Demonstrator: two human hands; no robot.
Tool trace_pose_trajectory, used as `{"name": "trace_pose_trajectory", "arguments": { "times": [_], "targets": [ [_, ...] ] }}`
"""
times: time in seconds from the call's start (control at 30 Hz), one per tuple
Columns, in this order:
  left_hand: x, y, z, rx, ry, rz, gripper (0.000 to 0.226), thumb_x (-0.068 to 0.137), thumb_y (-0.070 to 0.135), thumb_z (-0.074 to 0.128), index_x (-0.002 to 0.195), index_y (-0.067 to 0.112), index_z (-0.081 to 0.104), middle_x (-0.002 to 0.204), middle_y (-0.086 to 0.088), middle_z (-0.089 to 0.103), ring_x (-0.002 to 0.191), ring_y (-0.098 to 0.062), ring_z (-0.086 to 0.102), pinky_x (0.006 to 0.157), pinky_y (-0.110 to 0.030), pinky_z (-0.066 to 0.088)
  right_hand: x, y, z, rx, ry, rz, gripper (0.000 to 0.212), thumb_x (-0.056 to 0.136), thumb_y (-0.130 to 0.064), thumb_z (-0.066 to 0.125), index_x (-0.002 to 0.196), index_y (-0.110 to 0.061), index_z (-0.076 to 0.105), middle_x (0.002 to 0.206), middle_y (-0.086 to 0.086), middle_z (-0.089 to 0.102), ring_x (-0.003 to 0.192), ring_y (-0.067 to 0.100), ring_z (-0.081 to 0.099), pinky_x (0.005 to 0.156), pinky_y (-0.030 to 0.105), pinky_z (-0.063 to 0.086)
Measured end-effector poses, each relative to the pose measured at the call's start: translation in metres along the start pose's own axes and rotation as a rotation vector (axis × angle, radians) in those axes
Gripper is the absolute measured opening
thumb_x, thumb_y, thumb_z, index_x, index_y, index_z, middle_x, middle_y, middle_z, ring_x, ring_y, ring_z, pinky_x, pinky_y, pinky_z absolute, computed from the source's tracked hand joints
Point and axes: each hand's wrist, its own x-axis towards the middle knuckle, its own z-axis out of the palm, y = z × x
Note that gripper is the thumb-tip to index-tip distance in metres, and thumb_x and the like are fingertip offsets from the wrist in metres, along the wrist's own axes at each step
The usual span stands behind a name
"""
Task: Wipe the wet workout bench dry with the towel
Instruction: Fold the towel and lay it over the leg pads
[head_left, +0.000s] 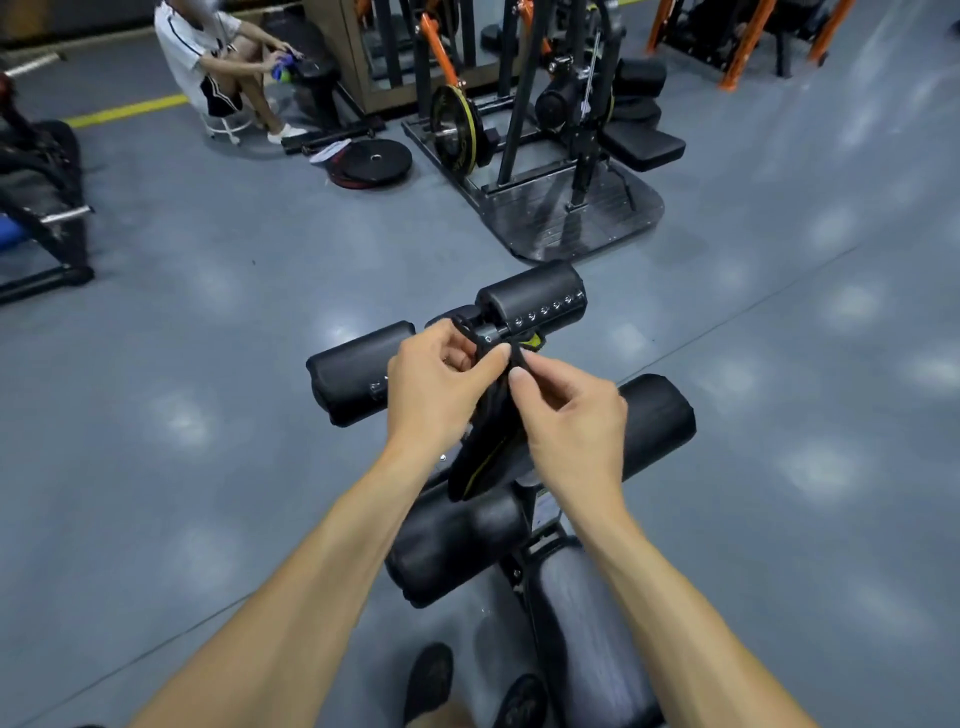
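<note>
At the bottom of the frame, two dark shoes (428, 680) stand on the grey floor (208, 467), just left of the long black padded tabletop (587, 634) of the workout bench, which runs from the lower edge up toward the middle. Both bare forearms reach from the lower corners to the centre of the frame.

Above the pad, a thick black roller (452, 545) lies across the bench frame on the left, and a second roller (657, 421) shows on the right behind the right wrist.

In the centre, the left hand (434, 387) and the right hand (569, 410) are close together, and both hold the towel (483, 457). It is a dark cloth with a thin yellow line, and it hangs down between the wrists. The left hand's fingers are curled around its upper edge; the right hand pinches the same edge between thumb and forefinger. The towel is in the air above the rollers; I cannot tell if its lower end touches them.

Just behind the hands are two more rollers, one at left (353, 369) and one higher at right (530, 299).

Further away, in the upper middle, a weight machine (545, 130) stands on a dark base plate, with weight plates (374, 161) flat on the floor to its left. In the upper left a person (218, 67) in a white shirt sits on a white stool.
</note>
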Motion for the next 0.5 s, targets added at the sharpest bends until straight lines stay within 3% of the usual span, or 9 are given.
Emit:
{"name": "trace_pose_trajectory", "arguments": {
  "times": [0.13,0.2,0.3,0.4,0.5],
  "targets": [
    [0.007,0.004,-0.001,-0.268,-0.138,-0.150,0.020,0.093,0.024,0.073,0.084,0.015,0.058,0.072,0.000,0.070,0.069,-0.020,0.069,0.057,-0.036,0.059,0.008,-0.001,0.015,-0.061,-0.047,-0.053,0.026,0.096,-0.024,0.065,0.119,-0.026,0.077,0.096,-0.015,0.079,0.086,0.000,0.071,0.085,0.024,0.055],
    [0.011,0.004,-0.008,-0.395,-0.223,-0.220,0.014,0.098,0.019,0.066,0.089,0.011,0.058,0.074,0.002,0.072,0.071,-0.016,0.071,0.062,-0.031,0.060,0.013,0.001,0.022,-0.104,-0.083,-0.096,0.024,0.095,-0.027,0.066,0.117,-0.029,0.077,0.084,-0.013,0.078,0.073,0.006,0.069,0.076,0.024,0.055],
    [0.025,-0.004,-0.020,-0.422,-0.284,-0.272,0.015,0.101,0.018,0.061,0.094,0.005,0.063,0.079,-0.007,0.071,0.074,-0.018,0.069,0.067,-0.033,0.062,0.020,0.003,0.037,-0.199,-0.156,-0.176,0.032,0.090,-0.032,0.075,0.121,-0.031,0.074,0.063,-0.009,0.067,0.053,0.005,0.050,0.058,0.015,0.042],
    [0.045,-0.014,-0.038,-0.456,-0.381,-0.276,0.014,0.100,0.005,0.054,0.103,0.002,0.068,0.093,-0.012,0.073,0.082,-0.021,0.071,0.076,-0.034,0.061,0.033,0.008,0.051,-0.221,-0.168,-0.204,0.038,0.088,-0.027,0.079,0.125,-0.029,0.072,0.082,-0.012,0.077,0.068,-0.001,0.065,0.069,0.012,0.048],
    [0.064,-0.028,-0.056,-0.278,-0.476,-0.119,0.036,0.090,-0.011,0.051,0.109,0.010,0.074,0.106,-0.007,0.075,0.099,-0.013,0.070,0.089,-0.027,0.057,0.049,0.015,0.063,-0.174,-0.140,-0.165,0.024,0.093,-0.018,0.073,0.116,-0.025,0.076,0.095,-0.019,0.077,0.089,-0.003,0.071,0.084,0.019,0.055]
  ]
}}
